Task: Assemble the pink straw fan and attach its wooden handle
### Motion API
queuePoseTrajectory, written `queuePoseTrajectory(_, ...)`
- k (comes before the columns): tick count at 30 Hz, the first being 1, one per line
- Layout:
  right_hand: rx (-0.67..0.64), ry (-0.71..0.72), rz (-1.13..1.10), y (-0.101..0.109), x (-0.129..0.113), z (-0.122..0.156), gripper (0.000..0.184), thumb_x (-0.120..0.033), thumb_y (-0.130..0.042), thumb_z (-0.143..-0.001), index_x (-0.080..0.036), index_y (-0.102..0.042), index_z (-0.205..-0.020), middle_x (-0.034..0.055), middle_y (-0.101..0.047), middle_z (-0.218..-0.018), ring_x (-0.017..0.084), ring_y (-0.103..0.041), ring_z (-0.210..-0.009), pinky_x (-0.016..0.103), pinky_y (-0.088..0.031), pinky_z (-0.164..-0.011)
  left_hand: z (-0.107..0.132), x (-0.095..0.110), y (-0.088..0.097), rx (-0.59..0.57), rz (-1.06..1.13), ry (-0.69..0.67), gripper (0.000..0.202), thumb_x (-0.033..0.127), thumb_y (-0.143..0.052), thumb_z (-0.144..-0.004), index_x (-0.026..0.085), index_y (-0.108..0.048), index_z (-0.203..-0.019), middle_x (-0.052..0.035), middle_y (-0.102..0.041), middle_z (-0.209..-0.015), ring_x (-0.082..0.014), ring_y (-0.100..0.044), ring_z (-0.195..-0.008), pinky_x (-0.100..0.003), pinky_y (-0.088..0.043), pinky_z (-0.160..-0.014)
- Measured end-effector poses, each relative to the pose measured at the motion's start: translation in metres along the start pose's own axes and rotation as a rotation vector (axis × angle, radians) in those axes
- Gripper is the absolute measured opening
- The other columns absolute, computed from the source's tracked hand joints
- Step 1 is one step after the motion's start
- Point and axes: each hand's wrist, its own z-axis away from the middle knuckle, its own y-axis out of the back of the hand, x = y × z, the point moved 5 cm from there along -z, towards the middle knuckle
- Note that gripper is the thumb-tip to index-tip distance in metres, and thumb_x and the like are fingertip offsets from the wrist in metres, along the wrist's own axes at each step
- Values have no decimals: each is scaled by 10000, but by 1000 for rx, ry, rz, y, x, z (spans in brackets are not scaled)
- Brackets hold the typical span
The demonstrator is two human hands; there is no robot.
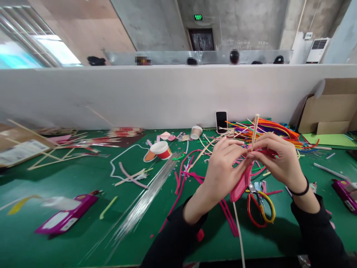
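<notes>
My left hand (223, 165) and my right hand (279, 156) meet over the right half of the green table. Their fingertips pinch together around a thin wooden stick (255, 128) that points upward, with pink pipe cleaner at its base. A flattened pink bundle of pipe cleaner (240, 188) hangs below the fingers, and a pale thin rod (238, 230) runs down from it. The fingers hide how these parts join. Just beneath my right hand lie scissors (260, 208) with red and yellow handles. Loose pink pipe cleaners (228, 217) lie under my left wrist.
A sheaf of thin metal wires (147, 201) crosses the table's middle. Purple tools lie left (68, 216) and far right (346, 193). A paper cup (161, 150), phone (221, 122), colourful pipe cleaner pile (279, 130) and cardboard box (329, 108) stand farther back, before a white partition (167, 96).
</notes>
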Motion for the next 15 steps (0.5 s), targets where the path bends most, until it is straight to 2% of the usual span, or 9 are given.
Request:
queuePoseTrajectory(3,-57,42,3,1,3,0,56,-232,-676,-886,-231,-732,-895,41,-721,-888,162,-679,-789,302,-559,-704,-1,0,-1,-33,-9,-15,87,247,-628,-910,194,-693,-930,-62,-760,-946,-232,-679,-995,-527,-452,-1033)
queuePoseTrajectory(8,-14,62,37,-1,2,-1,92,-192,-638,-903,-204,-696,-832,35,-700,-829,144,-657,-727,277,-537,-654,-1,-4,0,-94,-23,-16,109,179,-590,-917,192,-696,-934,-66,-763,-939,-251,-667,-1051,-562,-418,-1062)
queuePoseTrajectory(11,13,45,62,-2,2,0,93,-201,-635,-901,-201,-672,-816,37,-696,-819,149,-654,-723,274,-523,-630,-1,-8,-4,-89,26,15,100,218,-609,-916,183,-699,-942,-86,-754,-982,-251,-664,-1053,-511,-483,-998)
queuePoseTrajectory(13,34,38,75,-3,2,0,94,-214,-634,-901,-206,-665,-813,36,-697,-814,154,-653,-727,280,-522,-629,-2,-10,-9,-52,67,36,107,274,-642,-900,185,-693,-933,-90,-747,-984,-242,-673,-1005,-454,-533,-920)
queuePoseTrajectory(15,57,31,93,-2,3,0,101,-220,-635,-899,-207,-658,-802,30,-690,-788,155,-644,-712,284,-519,-623,-2,-12,-13,-9,86,53,114,301,-652,-895,192,-684,-905,-77,-748,-955,-230,-682,-957,-439,-539,-905)
